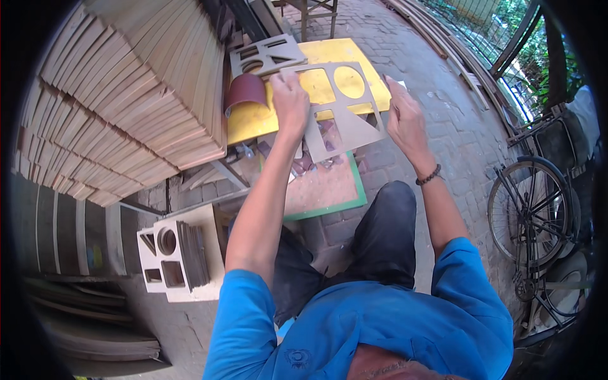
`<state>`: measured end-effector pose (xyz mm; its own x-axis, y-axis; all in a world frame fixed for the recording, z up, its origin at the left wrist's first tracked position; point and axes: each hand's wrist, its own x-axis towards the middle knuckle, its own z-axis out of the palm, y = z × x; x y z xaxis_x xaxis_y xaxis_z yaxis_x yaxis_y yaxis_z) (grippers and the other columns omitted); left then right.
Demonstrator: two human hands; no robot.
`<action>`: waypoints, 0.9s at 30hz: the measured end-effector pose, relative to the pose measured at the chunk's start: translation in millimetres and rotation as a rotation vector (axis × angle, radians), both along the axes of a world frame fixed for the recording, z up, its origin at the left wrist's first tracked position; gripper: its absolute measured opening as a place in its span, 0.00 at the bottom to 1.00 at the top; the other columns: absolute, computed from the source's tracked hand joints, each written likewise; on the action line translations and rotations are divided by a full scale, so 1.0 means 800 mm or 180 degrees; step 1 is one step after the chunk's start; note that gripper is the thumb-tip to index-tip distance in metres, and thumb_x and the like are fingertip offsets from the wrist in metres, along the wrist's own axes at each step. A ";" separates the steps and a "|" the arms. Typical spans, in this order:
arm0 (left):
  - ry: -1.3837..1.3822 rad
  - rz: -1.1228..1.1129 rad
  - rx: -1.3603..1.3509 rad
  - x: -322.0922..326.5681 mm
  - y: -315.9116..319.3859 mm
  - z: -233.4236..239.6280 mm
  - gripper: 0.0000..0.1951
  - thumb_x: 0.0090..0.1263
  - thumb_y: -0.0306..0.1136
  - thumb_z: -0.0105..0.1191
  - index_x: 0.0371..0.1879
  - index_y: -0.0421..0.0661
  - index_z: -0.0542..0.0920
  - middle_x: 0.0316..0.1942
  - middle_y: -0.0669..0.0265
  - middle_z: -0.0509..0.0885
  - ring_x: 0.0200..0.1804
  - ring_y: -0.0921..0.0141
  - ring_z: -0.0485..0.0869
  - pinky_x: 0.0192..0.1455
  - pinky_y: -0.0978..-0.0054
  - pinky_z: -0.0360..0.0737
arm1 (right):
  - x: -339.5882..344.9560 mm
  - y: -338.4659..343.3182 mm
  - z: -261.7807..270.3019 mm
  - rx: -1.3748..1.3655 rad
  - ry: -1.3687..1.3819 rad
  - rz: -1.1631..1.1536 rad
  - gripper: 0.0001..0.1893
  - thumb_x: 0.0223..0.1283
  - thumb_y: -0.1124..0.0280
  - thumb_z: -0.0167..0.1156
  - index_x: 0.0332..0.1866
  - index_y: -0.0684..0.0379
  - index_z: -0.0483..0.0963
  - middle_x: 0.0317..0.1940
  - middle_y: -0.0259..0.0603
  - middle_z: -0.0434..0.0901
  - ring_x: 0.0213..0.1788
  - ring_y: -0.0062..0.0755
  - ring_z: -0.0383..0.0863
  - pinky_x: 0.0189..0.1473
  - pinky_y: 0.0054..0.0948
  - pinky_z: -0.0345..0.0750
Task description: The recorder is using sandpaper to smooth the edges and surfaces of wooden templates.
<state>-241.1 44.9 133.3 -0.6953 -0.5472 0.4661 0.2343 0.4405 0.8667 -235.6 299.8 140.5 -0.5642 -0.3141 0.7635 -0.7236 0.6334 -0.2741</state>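
My left hand (289,102) is closed on the upper left edge of a thin tan board (344,124) with round, rectangular and triangular cutouts. The board is held tilted above a yellow panel (256,124). My right hand (407,121), with a beaded bracelet on the wrist, is just beyond the board's right edge. Its fingers are bunched near a thin dark edge, and I cannot tell what they hold. A curved reddish-brown sheet, like sandpaper, (247,91) stands on the panel beside my left hand. Behind it lie similar cutout boards (287,47).
Tall stacks of thin wooden boards (128,104) rise at the left. A stack of cutout boards (159,263) stands low left. A green-edged board (327,194) with dark scraps lies below the yellow panel. A bicycle (529,213) is at the right, with long planks (441,42) farther back.
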 end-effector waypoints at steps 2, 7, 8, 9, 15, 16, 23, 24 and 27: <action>-0.0341 -0.0257 -0.0003 -0.043 0.015 -0.003 0.17 0.83 0.40 0.43 0.54 0.35 0.70 0.42 0.38 0.83 0.48 0.43 0.83 0.53 0.49 0.77 | -0.033 0.007 -0.018 0.0158 -0.0189 -0.0065 0.26 0.63 0.84 0.54 0.68 0.65 0.74 0.61 0.57 0.81 0.63 0.56 0.81 0.64 0.43 0.78; -0.1269 -0.0321 -0.0578 -0.103 0.039 -0.042 0.26 0.78 0.34 0.47 0.72 0.37 0.62 0.51 0.32 0.83 0.53 0.38 0.84 0.55 0.45 0.79 | -0.095 0.012 -0.091 0.0752 -0.1005 -0.0282 0.21 0.67 0.74 0.58 0.64 0.67 0.76 0.64 0.55 0.79 0.63 0.54 0.80 0.65 0.44 0.77; -0.1890 -0.0147 -0.0849 -0.106 0.056 -0.039 0.29 0.76 0.37 0.50 0.74 0.39 0.64 0.66 0.35 0.76 0.66 0.41 0.78 0.65 0.43 0.75 | -0.099 0.022 -0.101 0.0813 -0.0823 -0.0420 0.21 0.68 0.71 0.58 0.64 0.67 0.76 0.64 0.55 0.79 0.64 0.54 0.79 0.65 0.45 0.76; -0.1590 0.0096 -0.1528 -0.104 0.060 -0.052 0.30 0.76 0.39 0.51 0.74 0.40 0.65 0.70 0.36 0.72 0.71 0.43 0.73 0.69 0.41 0.70 | -0.098 0.016 -0.107 0.0885 -0.0633 -0.0461 0.21 0.69 0.69 0.57 0.64 0.68 0.76 0.64 0.55 0.79 0.65 0.54 0.78 0.66 0.47 0.75; -0.1637 -0.1204 -0.3047 -0.090 0.075 -0.080 0.41 0.78 0.61 0.44 0.78 0.40 0.64 0.81 0.42 0.59 0.84 0.50 0.53 0.81 0.41 0.50 | -0.113 0.019 -0.111 0.0874 -0.0683 -0.0249 0.22 0.74 0.64 0.54 0.65 0.69 0.75 0.63 0.55 0.79 0.65 0.53 0.76 0.65 0.48 0.72; -0.1632 -0.1246 -0.3040 -0.091 0.074 -0.082 0.42 0.78 0.63 0.42 0.79 0.39 0.63 0.81 0.42 0.59 0.84 0.50 0.53 0.82 0.42 0.50 | -0.117 0.018 -0.110 0.0848 -0.0674 -0.0175 0.22 0.74 0.64 0.53 0.65 0.68 0.75 0.62 0.54 0.79 0.64 0.53 0.76 0.65 0.48 0.72; -0.1630 -0.1249 -0.3090 -0.097 0.072 -0.088 0.47 0.77 0.67 0.40 0.81 0.38 0.59 0.81 0.44 0.59 0.84 0.52 0.55 0.83 0.42 0.50 | -0.230 -0.012 -0.117 0.1018 -0.0796 -0.0114 0.18 0.76 0.67 0.49 0.62 0.67 0.76 0.56 0.54 0.81 0.62 0.52 0.78 0.63 0.48 0.73; -0.1617 -0.1257 -0.3127 -0.100 0.077 -0.087 0.47 0.77 0.67 0.40 0.81 0.38 0.58 0.82 0.44 0.59 0.84 0.53 0.55 0.83 0.42 0.50 | -0.254 -0.011 -0.117 0.0990 -0.0895 -0.0120 0.18 0.77 0.66 0.49 0.61 0.67 0.76 0.57 0.54 0.80 0.63 0.52 0.77 0.64 0.48 0.72; -0.1714 -0.1231 -0.3000 -0.100 0.077 -0.080 0.46 0.76 0.67 0.41 0.81 0.39 0.58 0.82 0.47 0.58 0.85 0.55 0.54 0.83 0.39 0.47 | -0.263 -0.013 -0.118 0.1076 -0.0815 -0.0112 0.19 0.78 0.65 0.48 0.62 0.66 0.76 0.60 0.54 0.80 0.66 0.53 0.76 0.66 0.48 0.71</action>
